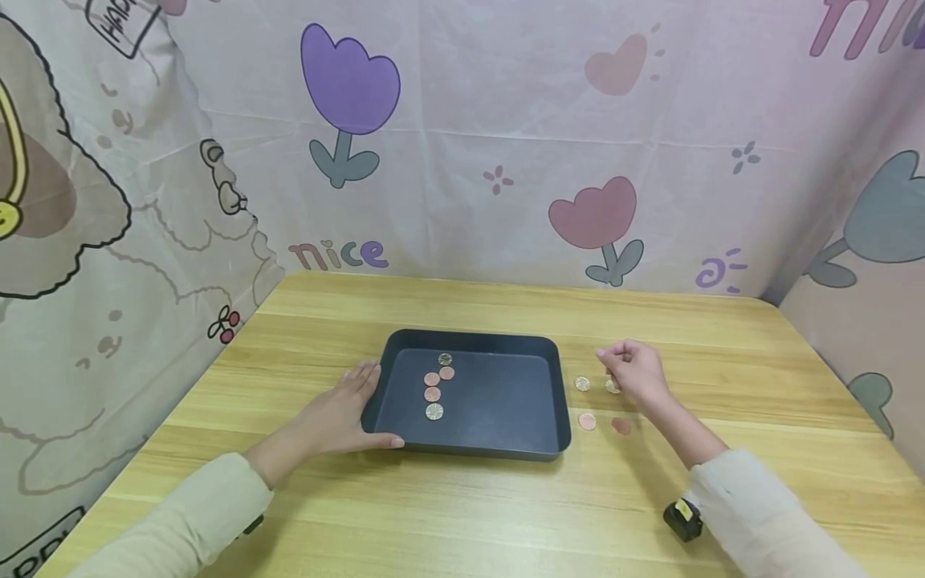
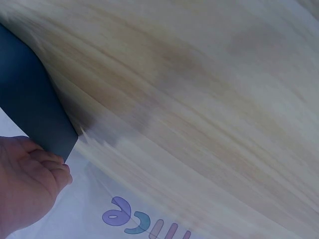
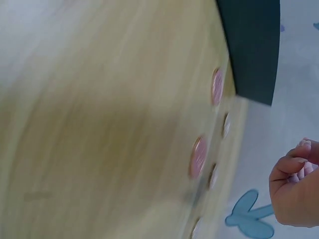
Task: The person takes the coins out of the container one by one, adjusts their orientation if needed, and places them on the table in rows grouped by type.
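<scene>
A person has a dark tray (image 1: 499, 393) on a yellow wooden surface (image 1: 470, 514). The left hand (image 1: 343, 413) is clamped on the left end of the tray, with its fingers along the side and its thumb at the near edge. The right hand (image 1: 637, 371) is well apart from it, up in the air to the right of the tray. Its fingers are bent in and the tips are together; it is too small to tell if a coin is between them.

Five coins lie flat in the left part of the tray, in a wobbly line. The far one (image 1: 445, 359) is gold, three pink-brown ones (image 1: 432, 394) are in the middle, and a pale one (image 1: 434, 412) is nearest the person.

More coins lie on the surface, just right of the tray. The head view shows two pink-brown coins (image 1: 587, 421) nearer the person and two pale coins (image 1: 581, 384) behind them, one partly covered by the right hand. The right wrist view shows a third pale coin (image 3: 197, 229) there.

Behind is a cloth (image 1: 462, 96) with a purple flower (image 1: 350, 84) and a pink flower (image 1: 596, 215).
</scene>
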Available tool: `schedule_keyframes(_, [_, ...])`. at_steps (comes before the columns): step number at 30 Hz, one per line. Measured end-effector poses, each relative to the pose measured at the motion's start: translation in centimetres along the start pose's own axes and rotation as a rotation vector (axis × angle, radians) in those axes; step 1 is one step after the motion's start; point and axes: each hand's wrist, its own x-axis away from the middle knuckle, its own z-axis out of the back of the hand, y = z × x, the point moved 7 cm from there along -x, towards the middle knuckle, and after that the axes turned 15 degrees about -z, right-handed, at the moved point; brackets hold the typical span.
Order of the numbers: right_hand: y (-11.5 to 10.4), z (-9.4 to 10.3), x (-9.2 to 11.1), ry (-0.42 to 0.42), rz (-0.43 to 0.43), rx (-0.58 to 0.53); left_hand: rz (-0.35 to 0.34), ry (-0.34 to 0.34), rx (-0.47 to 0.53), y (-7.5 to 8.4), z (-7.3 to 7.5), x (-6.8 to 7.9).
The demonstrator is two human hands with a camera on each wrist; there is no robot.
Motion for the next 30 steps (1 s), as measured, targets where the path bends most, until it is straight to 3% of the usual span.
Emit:
schedule_keyframes(11, [-3.1, -4.1, 0.4, -0.065, 0.064, -0.125, 0.0, 0.0, 0.001, 0.0, -0.1, 0.1])
schedule_keyframes(18, [-5.1, -6.6, 1.0, -0.05, 0.127, -0.09, -0.002, 0.007, 0.0, -0.2, -0.1, 0.0])
schedule_keyframes(30, [-7.3, -12.0, 1.5, -0.132, 0.184, -0.067, -0.011, 0.016, -0.001, -0.1, 0.0, 0.0])
